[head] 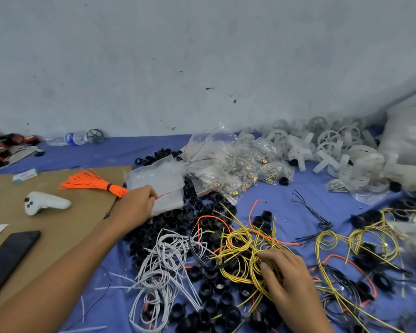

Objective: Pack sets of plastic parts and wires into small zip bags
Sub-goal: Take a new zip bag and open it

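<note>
Zip bags (159, 183) are the clear stack left of centre, lying on the black plastic parts (202, 207).

Going from the far left:

- A phone (7, 258) and a white controller (46, 203) sit on the cardboard (58, 227). I'd guess they're parked there to stay out of the mess.
- An orange bundle of ties (94, 183) lies at the cardboard's edge, handy for the left hand (135, 207).
- That hand is stretched out to the stack. Its grip is pinched tight on the top bag's near edge, right by the red zip line. Looks like it's peeling off just one.
- The white wires (163, 267) and yellow wires (240, 248) are in loose tangles on the blue cloth (298, 188), roughly sorted by colour.
- The right hand (286, 275) has its grip curled down into the yellow loops, closed round a few strands as far as I can tell. Probably teasing one out for the set.
- Filled bags (238, 169) and white wheels (334, 145) are piled along the wall.
</note>
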Action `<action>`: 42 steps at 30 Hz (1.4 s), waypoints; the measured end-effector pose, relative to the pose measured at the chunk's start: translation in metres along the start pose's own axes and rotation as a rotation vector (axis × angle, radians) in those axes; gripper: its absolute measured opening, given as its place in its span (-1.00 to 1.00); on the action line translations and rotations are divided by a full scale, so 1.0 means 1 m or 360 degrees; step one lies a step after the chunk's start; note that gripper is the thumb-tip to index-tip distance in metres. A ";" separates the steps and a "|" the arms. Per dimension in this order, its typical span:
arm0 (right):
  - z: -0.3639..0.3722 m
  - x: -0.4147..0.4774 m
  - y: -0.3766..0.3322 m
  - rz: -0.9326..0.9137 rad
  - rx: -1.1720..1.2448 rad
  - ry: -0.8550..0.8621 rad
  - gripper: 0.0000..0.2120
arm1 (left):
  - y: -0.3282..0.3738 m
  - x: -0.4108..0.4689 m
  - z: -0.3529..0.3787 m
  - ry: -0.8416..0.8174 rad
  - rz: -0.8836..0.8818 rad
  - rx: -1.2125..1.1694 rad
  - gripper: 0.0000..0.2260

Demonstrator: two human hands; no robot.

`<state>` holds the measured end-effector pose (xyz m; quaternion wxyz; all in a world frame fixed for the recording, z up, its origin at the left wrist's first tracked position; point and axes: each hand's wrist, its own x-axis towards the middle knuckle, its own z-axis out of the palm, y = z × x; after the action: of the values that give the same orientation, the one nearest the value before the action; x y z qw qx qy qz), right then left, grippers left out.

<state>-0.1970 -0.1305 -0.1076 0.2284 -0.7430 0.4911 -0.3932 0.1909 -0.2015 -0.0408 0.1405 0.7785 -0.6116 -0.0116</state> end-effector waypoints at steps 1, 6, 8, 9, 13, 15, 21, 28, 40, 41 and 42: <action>-0.001 0.000 -0.001 0.0000 -0.0002 -0.0008 -0.78 | 0.004 -0.004 0.000 -0.0020 -0.0012 -0.0067 -0.89; -0.005 0.000 -0.005 0.0006 0.0023 -0.0034 -0.79 | 0.037 -0.030 -0.009 -0.0256 -0.0028 -0.0319 -0.75; -0.007 -0.001 -0.006 0.0017 0.0031 -0.0048 -0.80 | 0.056 -0.050 -0.011 -0.0337 -0.0067 -0.0629 -0.78; -0.008 -0.001 -0.008 0.0031 0.0038 -0.0035 -0.81 | 0.065 -0.063 -0.012 -0.0376 -0.0096 -0.0827 -0.76; -0.016 -0.003 -0.021 0.0002 0.0007 0.0130 -0.76 | 0.102 -0.114 -0.012 -0.0557 -0.0029 -0.1205 -0.81; -0.021 -0.006 -0.032 -0.0054 0.0215 0.0112 -0.77 | 0.124 -0.132 -0.009 -0.0587 -0.0001 -0.1243 -0.89; -0.005 -0.018 -0.060 0.0265 0.0865 0.0093 -0.68 | 0.170 -0.172 0.006 -0.0470 0.0402 -0.0937 -0.77; -0.014 -0.023 -0.047 -0.0161 0.0229 0.0061 -0.86 | 0.167 -0.168 0.001 -0.0082 0.0158 -0.1033 -0.91; -0.033 -0.017 -0.051 0.0902 0.1461 -0.0673 -0.71 | 0.215 -0.218 -0.017 0.0292 0.0870 -0.0221 -0.78; -0.034 -0.016 -0.051 0.0918 0.1699 -0.0695 -0.68 | 0.219 -0.224 -0.020 0.0248 0.0935 -0.0240 -0.75; -0.036 -0.013 -0.055 0.0892 0.1902 -0.0688 -0.68 | 0.222 -0.228 -0.022 0.0240 0.0961 -0.0246 -0.73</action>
<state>-0.1990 -0.0943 -0.0513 0.7840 -0.3967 0.3073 -0.3654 -0.0730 -0.0261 -0.0030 0.2414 0.5475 -0.8001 0.0419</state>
